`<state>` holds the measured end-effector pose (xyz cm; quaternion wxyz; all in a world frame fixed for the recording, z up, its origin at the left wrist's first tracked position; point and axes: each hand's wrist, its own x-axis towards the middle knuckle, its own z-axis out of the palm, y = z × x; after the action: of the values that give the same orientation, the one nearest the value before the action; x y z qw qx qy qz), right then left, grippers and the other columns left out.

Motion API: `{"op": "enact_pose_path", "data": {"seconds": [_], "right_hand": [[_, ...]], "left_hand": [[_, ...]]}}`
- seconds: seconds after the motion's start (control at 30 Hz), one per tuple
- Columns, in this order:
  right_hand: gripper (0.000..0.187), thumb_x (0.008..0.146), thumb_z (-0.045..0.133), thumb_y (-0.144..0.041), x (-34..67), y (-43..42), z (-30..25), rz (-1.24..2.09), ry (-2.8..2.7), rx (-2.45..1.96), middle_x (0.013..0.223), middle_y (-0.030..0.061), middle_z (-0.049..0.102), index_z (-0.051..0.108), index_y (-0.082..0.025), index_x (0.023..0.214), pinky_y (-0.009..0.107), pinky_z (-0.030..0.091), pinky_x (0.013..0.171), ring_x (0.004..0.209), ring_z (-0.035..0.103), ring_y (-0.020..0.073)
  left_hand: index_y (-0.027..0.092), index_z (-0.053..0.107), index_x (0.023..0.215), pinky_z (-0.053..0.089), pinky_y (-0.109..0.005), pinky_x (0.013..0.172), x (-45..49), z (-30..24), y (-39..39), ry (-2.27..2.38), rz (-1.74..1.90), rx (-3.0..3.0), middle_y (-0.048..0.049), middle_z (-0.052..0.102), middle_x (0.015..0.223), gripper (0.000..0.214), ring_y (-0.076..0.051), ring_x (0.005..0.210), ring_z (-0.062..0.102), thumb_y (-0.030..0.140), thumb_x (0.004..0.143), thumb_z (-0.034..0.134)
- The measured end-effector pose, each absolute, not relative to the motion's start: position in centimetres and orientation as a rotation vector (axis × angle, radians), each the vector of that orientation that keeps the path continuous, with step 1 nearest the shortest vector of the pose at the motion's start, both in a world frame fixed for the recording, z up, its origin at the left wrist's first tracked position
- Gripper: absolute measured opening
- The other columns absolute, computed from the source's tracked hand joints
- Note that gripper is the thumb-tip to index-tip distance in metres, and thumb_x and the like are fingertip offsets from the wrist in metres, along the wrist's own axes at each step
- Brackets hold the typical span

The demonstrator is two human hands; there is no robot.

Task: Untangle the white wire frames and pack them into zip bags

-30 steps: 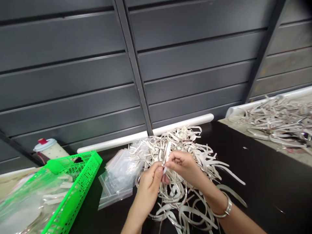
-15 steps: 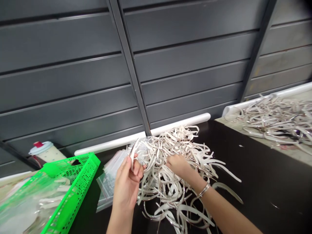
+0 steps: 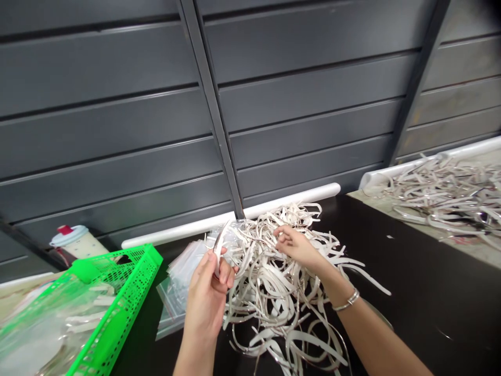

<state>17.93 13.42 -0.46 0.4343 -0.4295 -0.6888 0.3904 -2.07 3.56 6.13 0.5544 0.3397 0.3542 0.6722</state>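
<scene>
left hand (image 3: 206, 295) pinches a curved white-and-silver strip (image 3: 219, 244) at the left edge of a tangled whitish strip heap (image 3: 274, 282); right hand (image 3: 295, 248), fingers loosely parted, hovers over it; black tabletop (image 3: 422, 284) stretches right, grey panelled wall (image 3: 313, 109) behind.

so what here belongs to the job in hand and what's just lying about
Likely part of the job:
curved white and silver strip in the left hand
tangled heap of similar strips by the right hand
clear plastic bags beside the heap
green perforated plastic basket at the left

Apparently just lying about:
cream, blue-lidded, red-topped cup
long white tube along the grey wall
</scene>
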Motion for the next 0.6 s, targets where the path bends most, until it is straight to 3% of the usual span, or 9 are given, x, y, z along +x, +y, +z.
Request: {"op": "enact_pose_path", "data": {"seconds": [0.13, 0.3, 0.6], "right_hand": [[0.030, 0.078, 0.056, -0.035, 18.1, 12.9, 0.6, 1.048, -1.458, -0.899, 0.069, -0.0026, 0.056, 0.046, -0.019, 0.102, 0.026, 0.045, 0.056, 0.062, 0.059, 0.0143], [0.044, 0.068, 0.075, -0.032, 18.5, 11.1, 2.7, 1.394, -1.072, -0.615, 0.069, -0.0031, 0.060, 0.050, -0.021, 0.102, 0.022, 0.045, 0.055, 0.059, 0.058, 0.0112], [0.025, 0.074, 0.072, -0.020, 16.1, 7.2, 4.2, 1.314, -1.252, -0.563, 0.081, -0.0002, 0.062, 0.058, -0.022, 0.095, 0.023, 0.051, 0.062, 0.070, 0.060, 0.0115]], "left_hand": [[0.016, 0.067, 0.082, 0.045, -0.023, 0.067, -2.1, 6.0, 3.6, 0.852, 1.586, 0.812, 0.0083, 0.042, 0.047, 0.022, -0.005, 0.046, 0.040, 0.035, 0.072, 0.072], [0.014, 0.068, 0.095, 0.040, -0.025, 0.070, -2.1, 5.3, 4.0, 0.920, 1.576, 0.906, 0.0082, 0.034, 0.050, 0.030, -0.008, 0.051, 0.036, 0.039, 0.080, 0.064], [0.017, 0.065, 0.105, 0.032, -0.027, 0.068, 0.2, 4.1, 3.1, 1.157, 1.456, 1.286, 0.0010, 0.044, 0.067, 0.041, -0.016, 0.068, 0.041, 0.050, 0.086, 0.050]]}}
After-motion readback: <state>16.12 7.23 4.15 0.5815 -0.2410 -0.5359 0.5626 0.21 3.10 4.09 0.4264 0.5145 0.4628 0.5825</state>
